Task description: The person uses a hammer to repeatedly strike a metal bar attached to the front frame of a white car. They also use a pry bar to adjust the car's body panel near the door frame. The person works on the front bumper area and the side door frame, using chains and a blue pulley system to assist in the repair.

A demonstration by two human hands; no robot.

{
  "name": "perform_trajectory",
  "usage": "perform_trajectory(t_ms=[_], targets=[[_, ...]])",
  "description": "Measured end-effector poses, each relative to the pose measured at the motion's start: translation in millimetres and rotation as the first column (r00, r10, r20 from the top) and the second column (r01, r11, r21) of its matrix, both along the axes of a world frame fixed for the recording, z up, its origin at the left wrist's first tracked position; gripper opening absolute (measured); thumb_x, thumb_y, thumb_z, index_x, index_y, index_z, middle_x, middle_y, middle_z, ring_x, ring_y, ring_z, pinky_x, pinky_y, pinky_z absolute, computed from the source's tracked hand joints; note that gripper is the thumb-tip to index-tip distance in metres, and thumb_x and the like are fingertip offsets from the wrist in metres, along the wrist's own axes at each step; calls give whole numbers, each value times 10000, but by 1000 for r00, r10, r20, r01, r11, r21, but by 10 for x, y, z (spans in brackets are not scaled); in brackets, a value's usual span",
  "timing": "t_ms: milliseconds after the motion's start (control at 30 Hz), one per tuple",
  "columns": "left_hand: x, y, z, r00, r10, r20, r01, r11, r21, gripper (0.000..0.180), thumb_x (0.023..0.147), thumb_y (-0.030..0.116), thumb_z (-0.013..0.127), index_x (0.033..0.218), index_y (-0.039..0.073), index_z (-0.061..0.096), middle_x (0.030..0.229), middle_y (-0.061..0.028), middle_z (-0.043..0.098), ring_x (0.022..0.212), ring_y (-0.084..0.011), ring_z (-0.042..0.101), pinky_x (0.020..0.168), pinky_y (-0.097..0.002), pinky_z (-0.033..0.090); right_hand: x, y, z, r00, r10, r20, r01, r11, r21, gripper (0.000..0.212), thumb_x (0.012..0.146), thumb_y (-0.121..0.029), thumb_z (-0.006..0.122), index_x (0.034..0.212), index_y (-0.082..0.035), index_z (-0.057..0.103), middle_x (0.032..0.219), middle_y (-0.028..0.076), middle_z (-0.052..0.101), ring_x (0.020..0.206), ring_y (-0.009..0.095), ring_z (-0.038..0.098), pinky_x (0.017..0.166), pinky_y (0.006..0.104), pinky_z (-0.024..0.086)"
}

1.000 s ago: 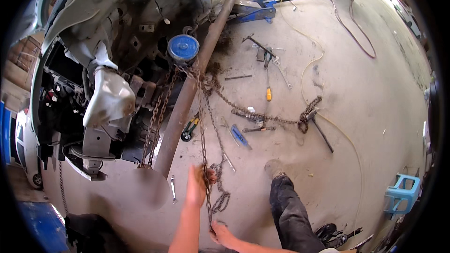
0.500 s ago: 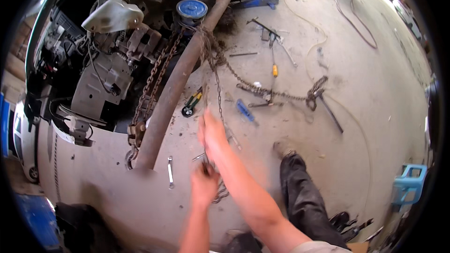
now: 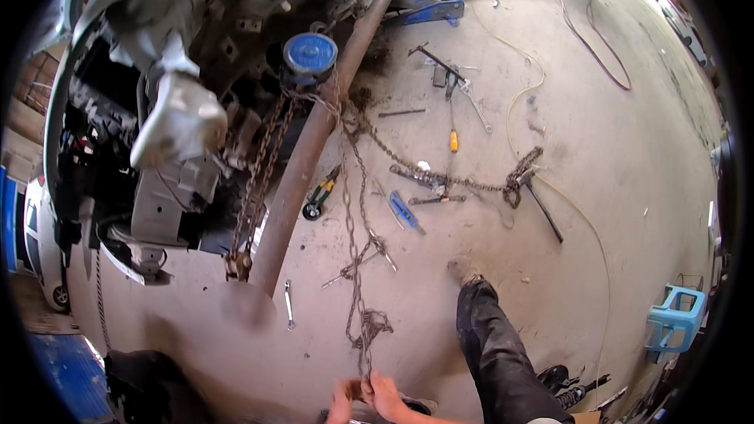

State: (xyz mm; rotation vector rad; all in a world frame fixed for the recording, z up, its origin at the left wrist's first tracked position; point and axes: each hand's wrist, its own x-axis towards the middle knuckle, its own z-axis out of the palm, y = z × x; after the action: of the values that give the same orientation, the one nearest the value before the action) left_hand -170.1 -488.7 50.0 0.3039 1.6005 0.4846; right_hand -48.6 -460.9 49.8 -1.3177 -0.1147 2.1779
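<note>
At the lower edge, my right hand [image 3: 382, 395] is closed around the lower end of a thin rusty hand chain [image 3: 352, 235]. My left hand [image 3: 342, 402] is against it, also closed on the chain, its fingers partly blurred and cut by the frame. From my hands the chain runs up, pulled fairly straight, to a chain hoist with a round blue cover [image 3: 310, 55]. A bunched tangle of chain [image 3: 375, 326] hangs just above my hands. Heavier load chains [image 3: 259, 169] drop from the hoist to a hook block [image 3: 237, 263].
A thick rusty pipe [image 3: 302, 173] slants beside a stripped vehicle front [image 3: 169, 165]. On the floor lie a wrench [image 3: 289, 305], green-yellow cutters [image 3: 320, 195], a blue-handled tool [image 3: 406, 210], a hammer [image 3: 543, 206] and a yellow-handled screwdriver [image 3: 453, 140]. A blue stool [image 3: 677, 318] stands at right.
Both hands have come down toward me along the chain, from mid-frame to the lower edge. The chain now shows more fully, and the view has shifted slightly.
</note>
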Motion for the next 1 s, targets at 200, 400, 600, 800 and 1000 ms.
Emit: perform_trajectory(t_ms=[200, 400, 600, 800, 1000], targets=[[516, 2995, 581, 940, 221, 259, -296, 906, 302, 637, 951, 575, 297, 1067, 9, 565, 865, -48, 572, 756, -133, 525, 697, -285, 417, 539, 590, 14, 743, 511, -432, -535, 842, 76, 668, 943, -660, 197, 750, -89, 484, 560, -18, 410, 472, 86, 362, 429, 238, 283], [945, 2983, 433, 927, 37, -373, 160, 860, 484, 179, 791, 134, 621, 707, 39, 495, 594, 0, 465, 526, -91, 397, 470, -253, 342, 494, 3615, -174, 998, 68, -12, -60, 943, 327, 829, 911, -702, 230, 1149, 5, 590, 1070, 137, 637, 951, 231, 613, 903, 367, 449], [735, 2672, 453, 936, 107, -335, 124, 791, 600, 143, 710, -6, 574, 681, 9, 435, 559, -68, 429, 540, -117, 388, 478, -314, 370, -50, 3809, 248, 949, -233, -213, 293, 901, 320, 400, 989, -454, 399, 764, -127, 447, 574, -74, 284, 453, 53, 251, 391, 231, 174], [212, 1066, -6, 803, -21, -596, 356, 818, 451, 164, 719, 32, 610, 668, -9, 460, 567, -122, 511, 491, -199, 430, 492, -340, 403, -409, 2152, -12, 935, -268, -230, 320, 920, 228, 413, 996, -428, 401, 681, -162, 381, 550, -82, 260, 436, 58, 238, 387, 229, 180], [206, 307, 133, 836, -41, -547, 305, 864, 401, 198, 774, 82, 579, 631, 0, 469, 523, -49, 473, 532, -81, 393, 452, -284, 357, -258, 1354, 164, 947, -248, -205, 278, 951, 132, 450, 988, -463, 410, 673, -148, 345, 549, -69, 262, 435, 49, 228, 389, 226, 173]])
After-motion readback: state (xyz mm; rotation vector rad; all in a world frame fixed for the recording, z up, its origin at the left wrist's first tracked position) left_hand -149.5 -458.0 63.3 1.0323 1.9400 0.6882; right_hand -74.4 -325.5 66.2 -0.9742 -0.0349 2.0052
